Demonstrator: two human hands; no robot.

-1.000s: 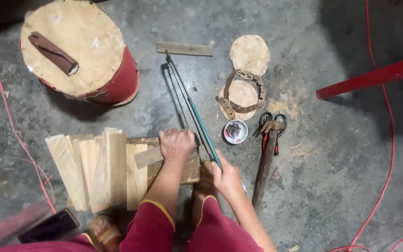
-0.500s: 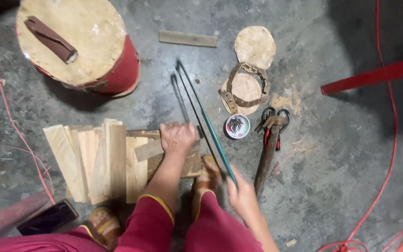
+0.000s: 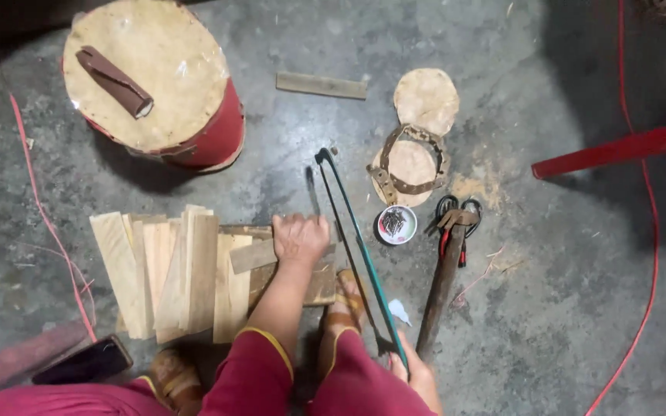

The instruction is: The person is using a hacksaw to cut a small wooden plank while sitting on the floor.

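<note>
On the concrete floor (image 3: 287, 162), seen from above: a left hand (image 3: 299, 237), fingers curled, pressing a short wooden strip (image 3: 253, 255) down onto a stack of pale boards (image 3: 165, 271); a right hand (image 3: 419, 375), low in the frame, closed on the handle of a green-framed hacksaw (image 3: 351, 231), its frame running up and away past the left hand, blade just beside the strip's right end. One sandalled foot (image 3: 342, 308) braces the boards near the saw. Nearby items: a hammer (image 3: 441, 285) lying to the right of the saw, touching a pair of red-handled pliers (image 3: 456, 223); a small round tin of nails (image 3: 396, 224) between saw and hammer; two round pale discs (image 3: 425, 100) with a leather strap (image 3: 406, 166) across the nearer one; a loose slat (image 3: 321, 85); a red drum (image 3: 156, 92) with a dark roll on top; a phone (image 3: 82, 360) at lower left; a red cable (image 3: 645, 231) at right. Step judged: sawing the strip, saw drawn back toward the body. Next stroke calls for a steady forward push with the left hand keeping the strip firmly pinned.
</note>
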